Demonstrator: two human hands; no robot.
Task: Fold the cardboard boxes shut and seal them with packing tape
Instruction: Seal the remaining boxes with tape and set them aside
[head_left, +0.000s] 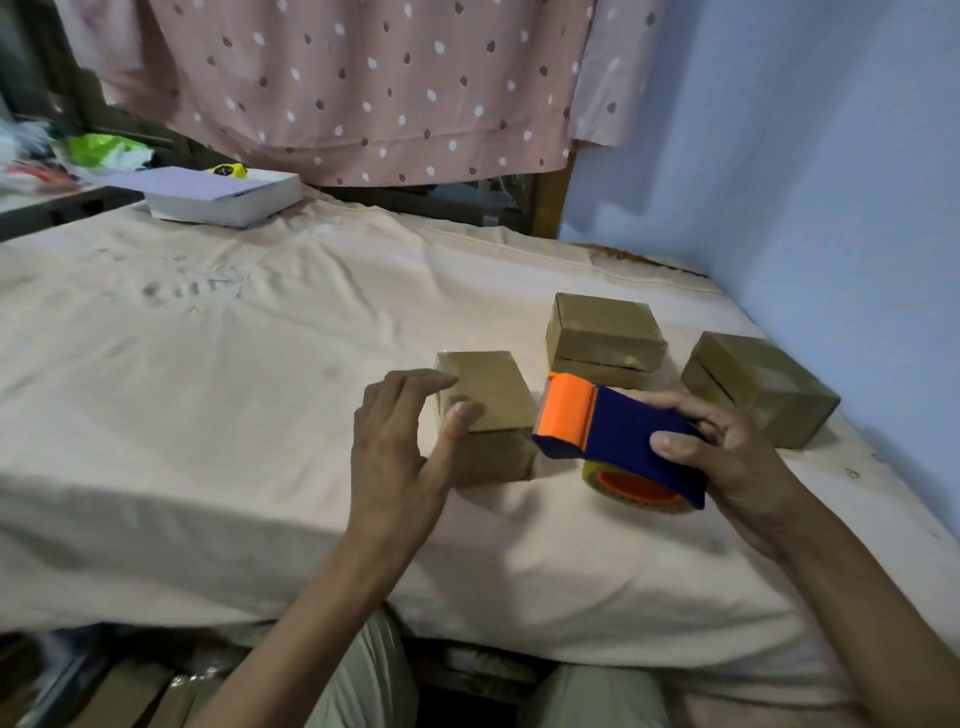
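While the left hand (400, 447) steadies the nearest cardboard box (485, 410), the right hand (727, 447) holds a blue and orange tape dispenser (618, 431) just to the right of that box, its orange front end level with the box's top edge. To seal well, I would judge the left hand should press the flaps flat and keep the box from sliding on the cloth, while the dispenser's front lands on one side wall, runs straight across the top seam, and goes down the far side before the tape is cut.

The left hand's fingers (415, 387) are spread and nearly straight, thumb resting against the box's near top edge, holding nothing. The right hand's fingers (675, 408) are curled round the dispenser's blue body, thumb on its near side.

Two more brown boxes, one behind the dispenser (602, 332) and one further right (758, 387), sit apart on the cloth-covered surface (208, 389). A white box (223, 197) lies far back to the left.
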